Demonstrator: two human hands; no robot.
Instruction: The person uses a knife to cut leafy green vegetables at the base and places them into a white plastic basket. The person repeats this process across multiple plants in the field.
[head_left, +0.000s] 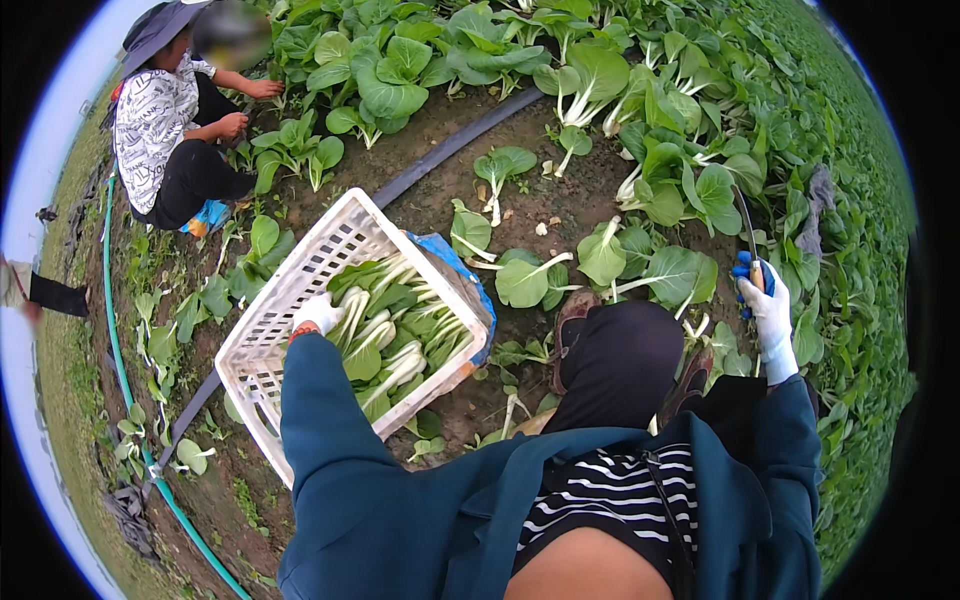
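My left hand [316,314], in a white glove, is inside the white plastic crate [239,370], closed around the pale stems of a bok choy among the harvested heads [385,365]. My right hand [768,305], in a white glove with blue-coated fingers, grips the wooden handle of a curved sickle [747,225], its thin blade rising toward the leaves. Beside my legs, loose bok choy [522,283] lie on the soil, and rooted plants [710,200] stand just beyond the sickle.
A co-worker [155,150] in a hat crouches at upper left, hands among the plants. A person's leg [60,295] shows at far left. A black drip tape [455,135] and a green hose [115,330] cross the soil. Dense greens [850,400] fill the right side.
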